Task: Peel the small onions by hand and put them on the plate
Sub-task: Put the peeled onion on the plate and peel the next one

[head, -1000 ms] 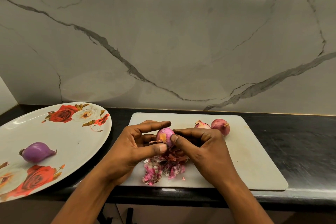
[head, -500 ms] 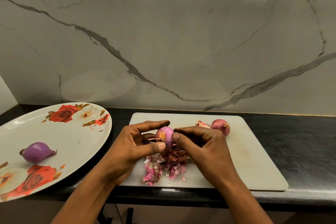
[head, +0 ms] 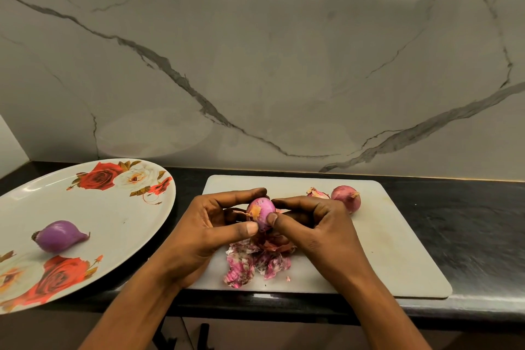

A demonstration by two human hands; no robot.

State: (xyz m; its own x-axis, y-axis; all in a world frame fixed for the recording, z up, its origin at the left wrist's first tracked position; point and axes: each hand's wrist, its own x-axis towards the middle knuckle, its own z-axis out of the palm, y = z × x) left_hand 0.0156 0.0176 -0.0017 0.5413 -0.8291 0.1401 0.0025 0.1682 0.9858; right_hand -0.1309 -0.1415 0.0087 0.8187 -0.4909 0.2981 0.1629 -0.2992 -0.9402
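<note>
pink onion (head: 263,212) stays pinched by fingers (head: 241,195) of left hand (head: 196,236) and right hand (head: 321,233), hardly shifted.

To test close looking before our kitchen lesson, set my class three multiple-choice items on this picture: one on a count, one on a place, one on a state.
1. How many onions lie on the plate?
A. none
B. one
C. three

2. Where is the pile of peels?
A. on the plate
B. on the cutting board
C. in a bowl

3. How is the pink onion held?
A. between both hands
B. by one hand alone
C. not at all; it lies loose

Answers:
1 B: a single purple onion rests on the plate.
2 B: the peels lie on the board, just below the hands.
3 A: the left hand and the right hand both pinch it with thumb and fingers.
</note>
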